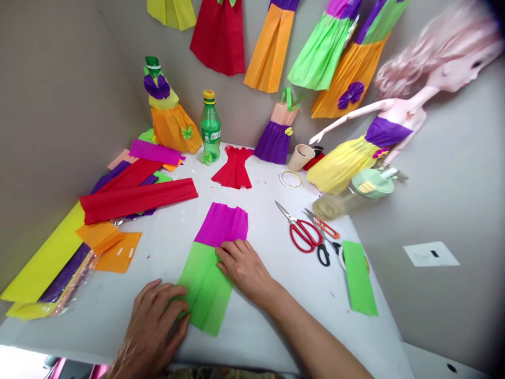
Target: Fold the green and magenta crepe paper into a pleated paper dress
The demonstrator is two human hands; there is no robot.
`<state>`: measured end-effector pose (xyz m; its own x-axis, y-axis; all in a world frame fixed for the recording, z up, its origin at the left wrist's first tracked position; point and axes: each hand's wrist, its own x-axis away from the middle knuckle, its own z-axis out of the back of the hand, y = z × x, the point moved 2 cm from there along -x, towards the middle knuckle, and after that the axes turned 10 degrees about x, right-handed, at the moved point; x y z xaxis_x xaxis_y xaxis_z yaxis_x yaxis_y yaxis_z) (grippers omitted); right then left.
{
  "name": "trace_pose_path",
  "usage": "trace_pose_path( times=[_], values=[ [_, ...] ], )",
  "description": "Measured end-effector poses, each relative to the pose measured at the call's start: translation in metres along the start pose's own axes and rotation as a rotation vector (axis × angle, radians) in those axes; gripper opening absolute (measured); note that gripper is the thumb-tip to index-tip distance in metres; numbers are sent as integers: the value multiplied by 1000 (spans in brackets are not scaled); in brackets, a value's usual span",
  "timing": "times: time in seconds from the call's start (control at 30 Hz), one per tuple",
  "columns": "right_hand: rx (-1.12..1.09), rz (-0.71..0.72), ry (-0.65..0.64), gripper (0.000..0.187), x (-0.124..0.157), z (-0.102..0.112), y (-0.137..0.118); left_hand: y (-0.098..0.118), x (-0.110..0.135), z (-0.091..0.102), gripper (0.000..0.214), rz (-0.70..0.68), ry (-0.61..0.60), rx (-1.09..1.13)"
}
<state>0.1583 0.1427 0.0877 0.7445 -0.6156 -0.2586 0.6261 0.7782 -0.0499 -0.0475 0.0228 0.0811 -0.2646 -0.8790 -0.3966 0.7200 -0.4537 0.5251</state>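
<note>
A small paper dress lies flat on the white table in front of me, with a magenta top and a pleated green skirt. My right hand rests palm down on its right side, fingers stretched over the seam where the two colours meet. At the skirt's lower left edge is my left hand, its fingers loosely curved and apart, fingertips at the green paper. Just beyond lies a small red paper dress.
Red-handled scissors, black-handled scissors and a green paper strip lie at right. A clear cup with a pale green lid stands near a doll. Crepe paper is piled left. A green bottle stands behind.
</note>
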Motion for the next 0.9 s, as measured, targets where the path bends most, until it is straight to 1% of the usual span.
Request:
trace_pose_path(
  times=[0.2, 0.3, 0.5, 0.67, 0.8, 0.83, 0.9],
  values=[
    [-5, -4, 8, 19, 1, 0, -1, -6, 4, 1, 18, 30, -47, 49],
    [-7, 0, 16, 20, 1, 0, -1, -11, 4, 2, 19, 22, -67, 63],
    [8, 4, 16, 19, 1, -1, -1, -18, -3, 2, 25, -49, -138, 45],
    [23, 11, 18, 19, 1, -1, -2, -23, -9, -2, 22, -134, -215, -3],
    [26, 23, 27, 22, 1, -1, -2, -27, -13, -6, 32, -193, -293, -39],
    [23, 23, 30, 21, 1, -1, -2, -27, -15, -6, 37, -222, -318, -42],
    [19, 21, 37, 20, 1, -1, -2, -27, -20, -6, 54, -267, -395, -30]
  ],
)
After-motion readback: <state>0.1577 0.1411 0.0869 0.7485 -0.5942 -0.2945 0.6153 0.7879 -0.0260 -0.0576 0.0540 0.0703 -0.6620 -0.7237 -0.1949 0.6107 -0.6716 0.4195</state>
